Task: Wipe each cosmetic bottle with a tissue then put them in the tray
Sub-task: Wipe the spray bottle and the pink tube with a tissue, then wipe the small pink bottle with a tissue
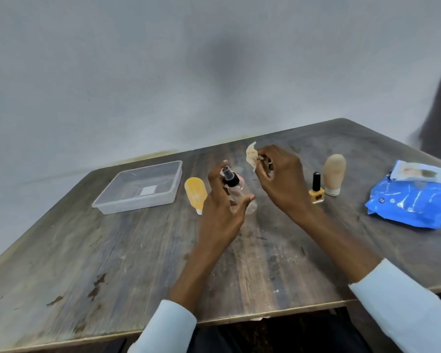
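Note:
My left hand (222, 207) grips a clear spray bottle (236, 188) with a black pump top, held tilted above the table centre. Just to its right, my right hand (280, 179) pinches a crumpled tissue (252, 155), which sits a little above and apart from the bottle. A clear plastic tray (107, 202) stands at the left with nothing but a white label showing through its floor. An orange tube (196, 193) lies beside the tray. A yellow nail polish bottle (316, 191) and a beige tube (334, 174) stand upright at the right.
A blue wipes pack (413, 202) lies at the far right, with a pale packet (418, 171) behind it. The wooden table (112, 263) ends close to my body, and a grey wall rises behind it. A dark shape stands at the right edge.

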